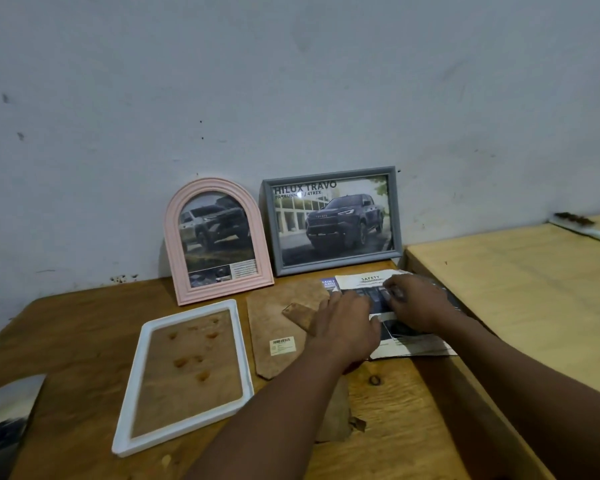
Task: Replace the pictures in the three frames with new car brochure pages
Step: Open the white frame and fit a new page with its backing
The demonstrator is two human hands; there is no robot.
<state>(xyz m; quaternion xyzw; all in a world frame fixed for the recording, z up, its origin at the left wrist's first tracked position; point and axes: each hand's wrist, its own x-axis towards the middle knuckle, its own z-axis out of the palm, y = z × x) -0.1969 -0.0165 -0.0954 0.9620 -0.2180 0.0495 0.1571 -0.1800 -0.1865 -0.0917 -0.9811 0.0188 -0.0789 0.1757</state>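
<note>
White frame (pixel 136 379) lies flat, perhaps face-down; pink frame (pixel 172 237), grey frame (pixel 338 261) lean, showing trucks.

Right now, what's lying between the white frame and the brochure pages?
The brown backing board lies between the white frame and the brochure pages, seen in the head view.
</note>
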